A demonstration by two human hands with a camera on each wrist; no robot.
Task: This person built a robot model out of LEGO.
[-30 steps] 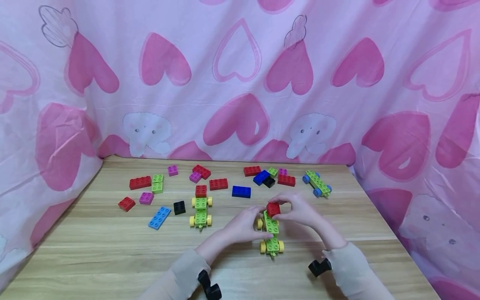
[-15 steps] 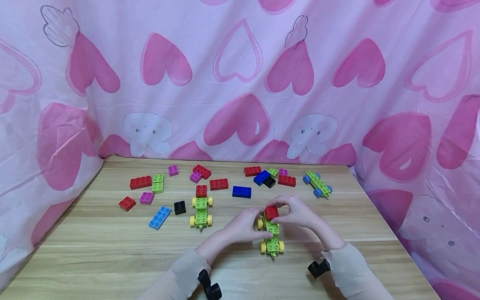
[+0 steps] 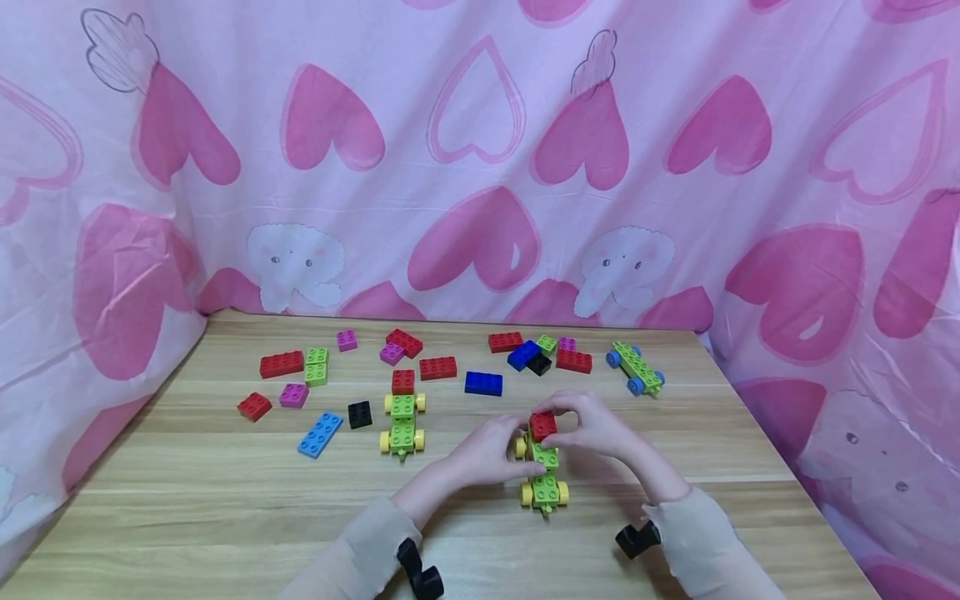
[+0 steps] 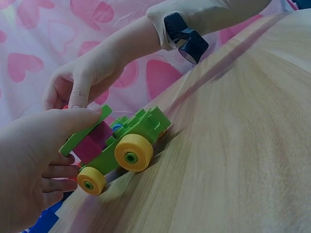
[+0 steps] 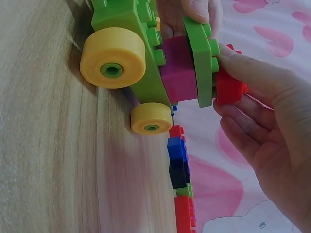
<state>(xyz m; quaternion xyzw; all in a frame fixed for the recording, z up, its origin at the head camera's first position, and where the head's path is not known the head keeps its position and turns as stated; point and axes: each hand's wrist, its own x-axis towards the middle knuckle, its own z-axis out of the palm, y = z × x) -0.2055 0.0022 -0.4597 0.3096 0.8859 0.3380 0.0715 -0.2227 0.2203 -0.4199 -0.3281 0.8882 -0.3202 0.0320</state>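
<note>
A light-green toy car base with yellow wheels [image 3: 546,493] stands on the table in front of me. In the right wrist view it bears a magenta brick [image 5: 177,70] with a green plate [image 5: 201,73] on top. My left hand [image 3: 491,454] holds this toy car from the left, thumb on the plate and fingers curled at its far end. With thumb and fingers, my right hand [image 3: 592,425] pinches a red brick [image 3: 543,427], which sits against the studs at the plate's far end. In the left wrist view the red brick is mostly hidden behind the hands.
A second yellow-wheeled car base [image 3: 402,425] stands left of the hands, a red brick [image 3: 402,382] at its far end. A blue-wheeled one [image 3: 634,367] is at the back right. Loose bricks lie behind and left, among them a blue brick [image 3: 483,383] and a light-blue plate [image 3: 320,435].
Over the first half second the red brick shifted slightly left and toward me, along with the right fingers. Since then both hands have stayed nearly still.
</note>
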